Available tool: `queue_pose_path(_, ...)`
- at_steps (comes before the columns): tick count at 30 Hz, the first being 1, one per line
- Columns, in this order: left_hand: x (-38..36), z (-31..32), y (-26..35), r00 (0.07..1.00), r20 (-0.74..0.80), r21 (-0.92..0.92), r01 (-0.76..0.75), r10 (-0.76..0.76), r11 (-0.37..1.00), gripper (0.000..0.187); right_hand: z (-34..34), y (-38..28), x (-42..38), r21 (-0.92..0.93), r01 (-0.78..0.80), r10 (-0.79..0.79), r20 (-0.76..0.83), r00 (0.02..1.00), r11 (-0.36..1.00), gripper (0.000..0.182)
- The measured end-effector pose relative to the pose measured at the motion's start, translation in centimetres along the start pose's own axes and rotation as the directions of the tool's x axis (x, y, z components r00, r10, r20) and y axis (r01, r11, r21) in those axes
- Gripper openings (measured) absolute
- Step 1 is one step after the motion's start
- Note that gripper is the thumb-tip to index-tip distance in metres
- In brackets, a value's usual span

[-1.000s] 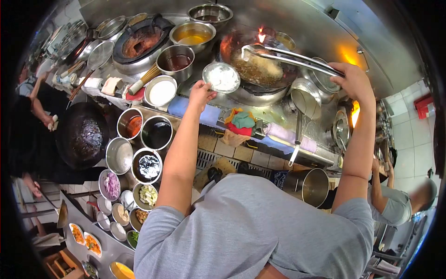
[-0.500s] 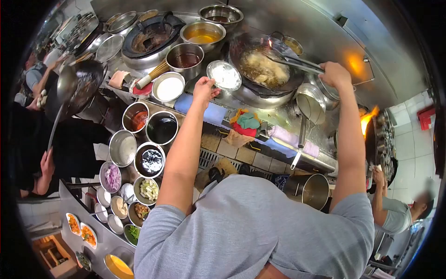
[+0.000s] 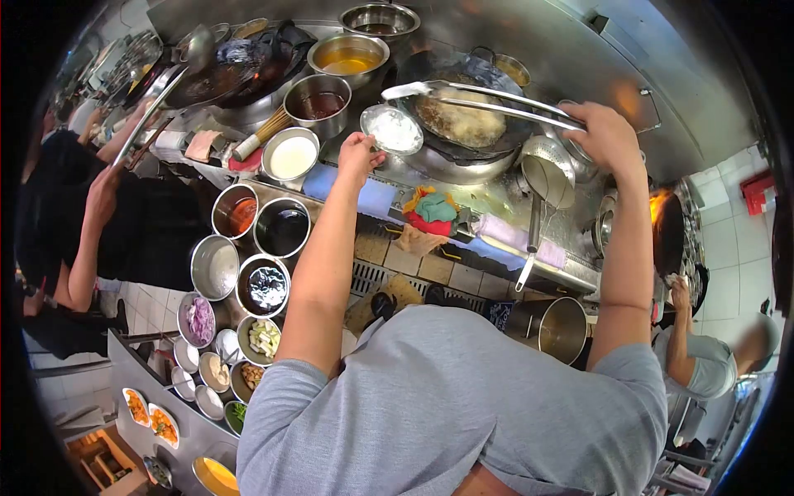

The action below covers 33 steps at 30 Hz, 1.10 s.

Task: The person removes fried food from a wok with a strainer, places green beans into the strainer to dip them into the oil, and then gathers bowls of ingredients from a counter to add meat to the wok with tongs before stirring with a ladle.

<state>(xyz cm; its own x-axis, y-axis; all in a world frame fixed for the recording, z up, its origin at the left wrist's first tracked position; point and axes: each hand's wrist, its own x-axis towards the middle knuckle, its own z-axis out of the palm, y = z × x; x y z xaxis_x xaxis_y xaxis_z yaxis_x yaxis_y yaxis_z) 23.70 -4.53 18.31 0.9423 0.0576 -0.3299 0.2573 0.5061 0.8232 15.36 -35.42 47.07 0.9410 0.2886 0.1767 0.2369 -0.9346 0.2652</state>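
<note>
My left hand [image 3: 361, 157] is closed on the rim of a small metal bowl [image 3: 394, 131] with white powder in it, held at the near left side of a wok [image 3: 517, 124]. Pale pieces in bubbling oil [image 3: 463, 121] fill the wok's middle. My right hand [image 3: 610, 136] grips long metal tongs [image 3: 513, 105] that reach left across the wok. Their tips overlap the wok's left edge, just beyond the bowl in this view.
A strainer [image 3: 547, 169] with a long handle rests right of the wok. Pots of sauce [image 3: 285, 227] and chopped ingredients [image 3: 259, 341] line my left. One co-worker [image 3: 99, 198] holds a ladle over another wok [image 3: 227, 78]; a second person [image 3: 703, 355] works at right by a flame [image 3: 659, 207].
My right hand has swung the tongs up and left, from the frying pieces toward the bowl. At left, the co-worker's wok has moved onto the burner and the ladle has risen.
</note>
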Motion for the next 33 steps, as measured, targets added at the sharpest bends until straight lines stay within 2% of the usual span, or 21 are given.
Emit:
queue_pose_path(2, 0.2, -0.7, -0.1, 0.999, -0.028, -0.008, -0.016, 0.016, 1.0, 0.014, 2.4, 2.4, 0.0, 0.13, -0.157, 0.134, 0.174, 0.976, 0.979, 0.039)
queue_pose_path(5, 0.2, -0.8, 0.1, 0.999, -0.039, -0.023, -0.034, 0.033, 0.999, 0.013, 8.8, 5.9, 1.8, 0.082, -0.152, 0.126, 0.265, 0.956, 0.985, 0.042)
queue_pose_path(8, 0.4, 0.4, 0.6, 0.999, -0.005, -0.022, -0.041, 0.041, 0.999, 0.013, 12.2, 6.2, 3.9, 0.005, -0.164, 0.157, 0.269, 0.95, 0.986, 0.041)
queue_pose_path(10, 0.8, 1.4, 0.6, 0.999, 0.006, -0.011, -0.046, 0.046, 0.999, 0.013, 11.3, 5.8, 4.6, -0.004, -0.18, 0.176, 0.231, 0.957, 0.984, 0.042)
queue_pose_path(11, 1.3, 2.0, 0.3, 0.993, 0.013, 0.027, -0.119, 0.118, 0.993, 0.013, 10.1, 4.9, 5.2, -0.013, -0.19, 0.189, 0.194, 0.963, 0.982, 0.042)
queue_pose_path(13, 1.1, 3.2, 0.0, 0.979, 0.008, 0.142, -0.202, 0.203, 0.969, 0.014, 4.6, 1.6, 4.1, 0.017, -0.15, 0.142, 0.239, 0.961, 0.988, 0.042)
queue_pose_path(15, 0.6, 4.3, -0.3, 0.971, 0.016, 0.182, -0.237, 0.238, 0.954, 0.015, 3.1, -0.8, 3.6, 0.045, -0.126, 0.109, 0.285, 0.952, 0.991, 0.041)
queue_pose_path(17, 1.2, 5.3, -1.1, 0.952, 0.038, 0.183, -0.304, 0.302, 0.935, 0.015, 3.4, -1.4, 4.0, -0.019, 0.029, -0.025, 0.186, 0.982, 0.999, 0.04)
queue_pose_path(20, 1.4, 5.3, -1.6, 0.96, 0.024, 0.106, -0.28, 0.28, 0.954, 0.015, 4.2, -1.0, 4.2, 0.025, -0.005, 0.0, 0.17, 0.986, 1.0, 0.041)
queue_pose_path(21, 1.5, 4.8, -1.5, 0.958, 0.019, 0.103, -0.287, 0.286, 0.952, 0.015, 3.6, -0.3, 4.0, 0.079, -0.067, 0.047, 0.24, 0.97, 0.995, 0.04)
queue_pose_path(22, 1.5, 4.0, -1.5, 0.973, -0.011, 0.048, -0.23, 0.231, 0.972, 0.014, 3.7, 0.8, 3.7, 0.075, -0.053, 0.035, 0.233, 0.972, 0.996, 0.04)
queue_pose_path(23, 1.4, 3.3, -1.5, 0.985, -0.038, -0.009, -0.171, 0.17, 0.985, 0.013, 4.5, 2.3, 3.1, 0.157, -0.069, 0.039, 0.189, 0.981, 0.985, 0.038)
queue_pose_path(24, 1.2, 2.6, -1.5, 0.984, -0.047, -0.014, -0.175, 0.174, 0.984, 0.013, 5.4, 3.6, 2.7, 0.241, -0.084, 0.049, 0.147, 0.988, 0.967, 0.037)
queue_pose_path(25, 1.1, 2.0, -1.3, 0.988, -0.084, -0.1, -0.14, 0.131, 0.985, 0.014, 6.4, 4.4, 2.7, 0.241, -0.075, 0.04, 0.143, 0.989, 0.968, 0.037)
queue_pose_path(26, 1.1, 1.5, -1.2, 0.99, -0.113, -0.185, -0.106, 0.085, 0.977, 0.015, 7.4, 5.1, 2.7, 0.235, -0.094, 0.05, 0.188, 0.981, 0.967, 0.037)
queue_pose_path(28, 1.2, 0.8, -0.9, 0.991, -0.129, -0.188, -0.07, 0.046, 0.98, 0.015, 9.6, 5.3, 3.7, 0.229, -0.115, 0.061, 0.229, 0.971, 0.967, 0.037)
queue_pose_path(30, 1.2, 0.7, -1.0, 0.994, -0.111, -0.192, -0.046, 0.024, 0.98, 0.014, 11.8, 4.6, 5.9, 0.106, -0.049, -0.003, 0.441, 0.897, 0.993, 0.036)
queue_pose_path(31, 1.0, 0.9, -0.9, 0.994, -0.11, -0.189, -0.044, 0.024, 0.981, 0.014, 13.3, 4.3, 6.8, 0.108, -0.051, -0.002, 0.442, 0.897, 0.993, 0.036)
queue_pose_path(33, 0.7, 1.2, -0.6, 0.993, -0.095, -0.159, -0.082, 0.067, 0.984, 0.014, 15.5, 3.1, 8.1, -0.027, -0.233, 0.228, 0.333, 0.915, 0.972, 0.035)
